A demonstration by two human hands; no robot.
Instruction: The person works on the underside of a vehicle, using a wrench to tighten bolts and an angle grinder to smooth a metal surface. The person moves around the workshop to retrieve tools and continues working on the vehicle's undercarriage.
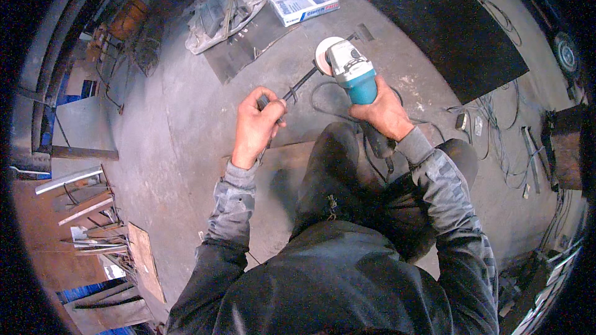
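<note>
My right hand [390, 113] is wrapped round the teal body of an angle grinder [361, 89], which has a pale metal head and a light round disc [322, 57]. In my closed left hand [256, 123] is a thin dark metal rod [302, 80] with a short crosspiece close to my fingers. The rod slants away to the right and passes at the disc; whether the two touch I cannot tell. Part of it is hidden by the grinder's head. Beyond the head, a small dark flat piece [364, 32] shows near the rod's line.
Ahead on the grey floor lie a white and blue box [302, 0], crumpled plastic sheeting [208, 25] and a dark metal sheet [228, 62]. A large black panel [459, 31] stretches along the right, with tangled cables [496, 118] below it. Metal offcuts [93, 211] crowd the left.
</note>
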